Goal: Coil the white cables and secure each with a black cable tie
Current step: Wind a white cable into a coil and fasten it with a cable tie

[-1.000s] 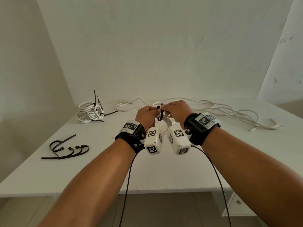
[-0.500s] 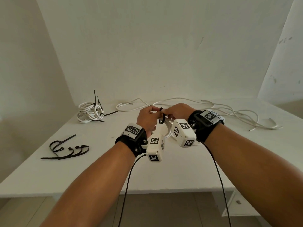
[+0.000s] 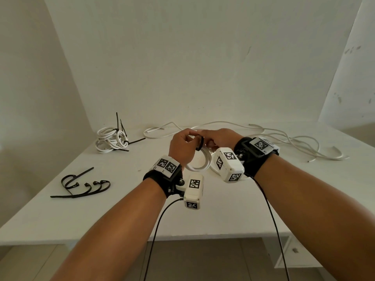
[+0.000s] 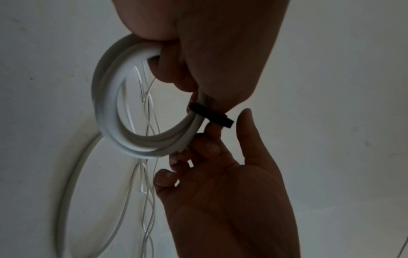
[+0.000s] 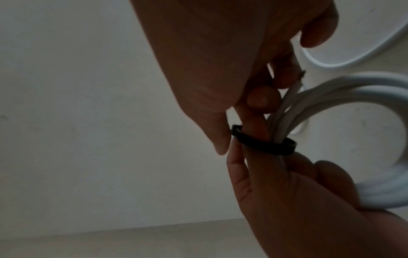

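I hold a small white cable coil [image 3: 199, 162] above the white table [image 3: 121, 216]. My left hand [image 3: 190, 139] grips the coil [image 4: 106, 108], fingers curled round its strands [image 5: 353, 87]. A black cable tie [image 3: 199, 143] loops round the bundled strands between both hands. My right hand [image 3: 206, 136] pinches the tie [image 5: 264, 145] at its end with thumb and forefinger. In the left wrist view the tie [image 4: 212, 117] crosses the coil just under my left hand [image 4: 220, 52], with the right hand [image 4: 220, 174] below it.
A tied bundle of white coils [image 3: 111, 138] lies at the back left. Spare black ties [image 3: 81, 185] lie near the left front. Loose white cables [image 3: 284, 138] sprawl across the back right, against the wall. The table's front edge [image 3: 182, 238] is below my forearms.
My right wrist has turned and lifted to the right, the left wrist has dropped slightly. The tie's end that stood up between the hands now lies low in a tighter loop.
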A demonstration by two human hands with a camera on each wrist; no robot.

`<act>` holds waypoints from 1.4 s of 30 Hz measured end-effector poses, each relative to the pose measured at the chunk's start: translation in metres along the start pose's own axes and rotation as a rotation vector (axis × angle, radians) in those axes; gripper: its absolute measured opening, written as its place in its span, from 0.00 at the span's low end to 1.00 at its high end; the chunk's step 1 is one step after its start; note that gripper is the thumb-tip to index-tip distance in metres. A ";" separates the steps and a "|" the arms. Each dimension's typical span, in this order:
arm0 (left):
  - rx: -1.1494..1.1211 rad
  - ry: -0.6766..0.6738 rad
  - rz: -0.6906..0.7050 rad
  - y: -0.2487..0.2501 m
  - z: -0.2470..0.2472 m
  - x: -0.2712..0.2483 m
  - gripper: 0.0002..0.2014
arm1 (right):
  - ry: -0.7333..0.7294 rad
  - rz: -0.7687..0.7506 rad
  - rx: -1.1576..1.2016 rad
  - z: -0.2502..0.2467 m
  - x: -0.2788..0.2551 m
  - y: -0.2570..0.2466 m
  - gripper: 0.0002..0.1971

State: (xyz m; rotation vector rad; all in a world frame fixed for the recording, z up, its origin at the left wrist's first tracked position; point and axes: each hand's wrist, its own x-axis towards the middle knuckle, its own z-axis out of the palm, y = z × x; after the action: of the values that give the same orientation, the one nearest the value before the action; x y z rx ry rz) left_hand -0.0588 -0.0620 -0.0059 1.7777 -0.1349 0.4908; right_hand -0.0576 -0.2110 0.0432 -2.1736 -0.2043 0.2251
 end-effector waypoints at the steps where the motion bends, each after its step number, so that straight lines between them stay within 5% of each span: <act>1: -0.004 0.007 -0.005 0.000 0.000 0.001 0.04 | 0.007 -0.008 -0.007 0.001 0.002 0.001 0.24; 8: -0.023 -0.040 0.054 -0.001 0.003 -0.004 0.05 | 0.058 -0.005 0.040 0.001 0.004 0.000 0.25; 16: -0.146 -0.060 -0.046 -0.002 0.002 -0.006 0.06 | 0.107 -0.025 -0.081 0.001 0.007 -0.002 0.20; 22: -0.269 -0.105 -0.092 0.004 0.000 -0.008 0.05 | 0.232 -0.050 0.090 0.004 0.006 -0.002 0.20; 28: -0.309 -0.147 -0.152 0.005 0.002 -0.015 0.03 | 0.222 -0.126 0.178 0.006 0.010 0.003 0.17; 36: -0.428 -0.209 -0.203 0.005 0.002 -0.028 0.14 | 0.274 -0.087 0.234 0.001 0.018 0.000 0.10; 42: -0.391 -0.099 -0.159 0.005 -0.006 -0.022 0.17 | 0.160 -0.106 0.256 0.007 0.013 -0.008 0.15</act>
State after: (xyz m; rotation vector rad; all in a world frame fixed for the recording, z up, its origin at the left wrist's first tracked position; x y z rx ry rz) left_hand -0.0818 -0.0615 -0.0084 1.4153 -0.1461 0.2414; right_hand -0.0474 -0.1985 0.0446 -1.9095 -0.1880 0.0147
